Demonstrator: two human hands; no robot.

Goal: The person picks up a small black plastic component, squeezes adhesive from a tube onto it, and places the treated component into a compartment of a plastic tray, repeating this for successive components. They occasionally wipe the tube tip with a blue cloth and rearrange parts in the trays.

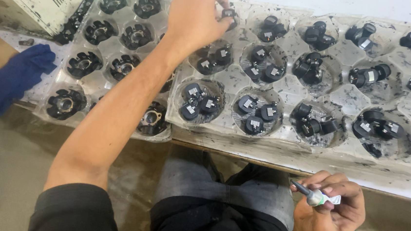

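Pale worktop (309, 165) across the far half of the view, smeared with dark grime, near edge running left to right above the knees. Clear moulded tray (282, 136) on the right part, round wells each filled with three or so small black caps (255, 112) bearing white labels. Second clear tray (52, 76) to the left, partly tucked under the first, loaded with larger black ring-shaped parts (65, 103). Blue cloth (15, 78) lying at the far left edge.

Left hand (196, 17) stretched far over the trays, grip pinched closed on one black cap (229, 13) at the far row, between the two trays. Right hand (327, 213) held near, below the worktop edge at the lower right, grip curled shut around a small tube (317, 196) with a silver body and green band. Long axis of that tube roughly level, slightly tilted, dark nozzle pointing left and a little far, crimped tail toward the right.
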